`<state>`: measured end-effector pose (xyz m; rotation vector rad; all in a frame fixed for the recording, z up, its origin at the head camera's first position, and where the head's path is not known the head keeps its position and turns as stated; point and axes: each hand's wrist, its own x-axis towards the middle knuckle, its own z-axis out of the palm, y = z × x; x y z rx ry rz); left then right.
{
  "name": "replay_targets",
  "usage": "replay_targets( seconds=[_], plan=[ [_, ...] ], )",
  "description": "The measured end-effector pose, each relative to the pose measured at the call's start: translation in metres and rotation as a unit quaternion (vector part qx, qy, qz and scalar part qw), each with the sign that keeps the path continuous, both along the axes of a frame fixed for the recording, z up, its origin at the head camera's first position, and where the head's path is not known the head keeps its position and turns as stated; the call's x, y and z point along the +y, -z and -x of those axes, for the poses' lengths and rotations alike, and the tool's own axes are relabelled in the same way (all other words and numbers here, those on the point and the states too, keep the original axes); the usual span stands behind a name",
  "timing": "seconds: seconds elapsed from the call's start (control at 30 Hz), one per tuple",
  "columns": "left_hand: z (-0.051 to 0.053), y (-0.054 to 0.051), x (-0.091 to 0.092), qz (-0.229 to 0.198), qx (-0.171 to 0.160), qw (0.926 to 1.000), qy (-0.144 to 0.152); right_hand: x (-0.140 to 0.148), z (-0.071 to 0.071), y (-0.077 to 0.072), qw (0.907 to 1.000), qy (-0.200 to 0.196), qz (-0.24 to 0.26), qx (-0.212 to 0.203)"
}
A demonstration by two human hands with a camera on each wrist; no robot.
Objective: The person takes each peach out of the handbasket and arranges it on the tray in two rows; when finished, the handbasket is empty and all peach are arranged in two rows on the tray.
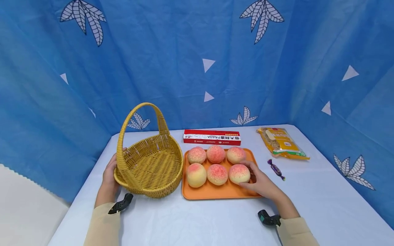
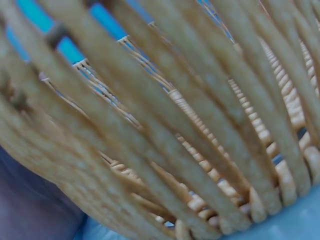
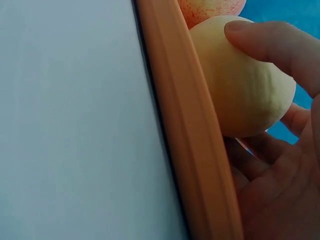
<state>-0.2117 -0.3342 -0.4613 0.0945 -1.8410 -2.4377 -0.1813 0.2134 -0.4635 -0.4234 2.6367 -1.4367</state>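
Observation:
A woven golden basket [image 1: 166,160] with a tall arched handle stands on the left of the white table. My left hand [image 1: 109,172] holds its left side, the fingers partly hidden behind the wall and handle. Close up in the left wrist view are the slats of the basket [image 2: 200,115]. To the right lies an orange tray [image 1: 215,193] bearing two rows of pink and yellow peaches. With thumb and fingers around it, my right hand [image 1: 261,181] grips the front right peach [image 1: 239,173]. In the right wrist view the thumb presses on this peach [image 3: 240,80], beside the tray's rim [image 3: 185,115].
Behind the tray is a red pasta box [image 1: 212,137]. A yellow bag of pasta [image 1: 281,141] lies at the back right, and a purple wrapped candy [image 1: 276,169] is between it and my right hand. Blue curtains [image 1: 184,68] enclose the table's back and sides.

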Motion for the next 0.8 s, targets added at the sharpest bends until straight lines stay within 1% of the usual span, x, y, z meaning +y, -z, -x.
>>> replay_targets(
  seconds=[0.1,0.17,0.33,0.4,0.5,0.6,0.7,0.8],
  plan=[
    [0.001,-0.004,0.000,0.017,-0.016,0.9997,-0.010,0.001,0.001,-0.002,1.0000,0.003,0.006,-0.002],
    [0.001,-0.006,-0.001,0.034,-0.040,0.9983,-0.028,0.002,0.001,-0.004,0.9999,0.010,0.008,-0.002],
    [0.003,-0.010,-0.005,0.058,-0.097,0.9913,-0.067,0.002,0.006,-0.011,0.9988,0.048,-0.006,0.009],
    [0.005,-0.013,-0.007,0.067,-0.108,0.9890,-0.076,0.001,0.009,-0.017,0.9974,0.069,-0.016,0.015],
    [0.006,-0.020,-0.008,0.084,-0.101,0.9876,-0.086,0.000,0.014,-0.030,0.9946,0.096,-0.031,0.021],
    [0.005,-0.031,-0.006,0.100,-0.088,0.9862,-0.098,-0.001,0.020,-0.044,0.9916,0.117,-0.045,0.034],
    [0.002,-0.043,-0.001,0.135,-0.086,0.9810,-0.111,-0.004,0.024,-0.056,0.9889,0.125,-0.048,0.065],
    [-0.004,-0.057,0.008,0.168,-0.084,0.9747,-0.121,-0.006,0.027,-0.064,0.9840,0.137,-0.045,0.105]
  ],
)
